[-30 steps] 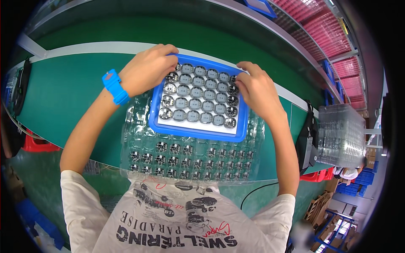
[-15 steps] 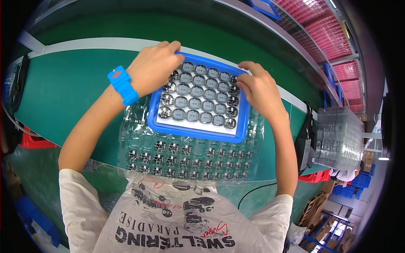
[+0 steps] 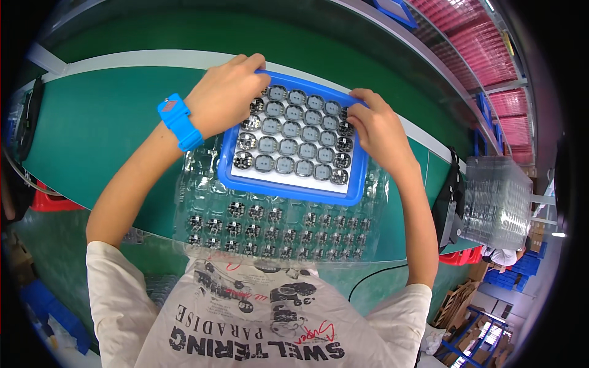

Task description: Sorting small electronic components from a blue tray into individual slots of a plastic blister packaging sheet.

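A shallow blue tray (image 3: 288, 191) lies tilted on top of a clear plastic blister tray (image 3: 205, 161). Rows of round grey parts (image 3: 288, 146) fill its middle on a white sheet, with black circuit boards (image 3: 243, 161) down both sides. My left hand (image 3: 228, 95) is curled over the far left corner, its fingertips partly hidden. At the far right corner my right hand (image 3: 384, 130) grips the rim, thumb and fingers bent beside the end boards. Small dark circuit boards (image 3: 252, 230) sit in the near pockets of the blister tray, several pockets among them bare.
The green table (image 3: 116, 116) has a pale raised edge (image 3: 147, 58) behind the trays. To the right stand a black device (image 3: 450, 211) and a tall stack of clear plastic trays (image 3: 498, 199). A blue band (image 3: 178, 122) circles my left wrist.
The whole view has shifted slightly. Both hands stay at the blue tray's far corners, and the parts in it look the same.
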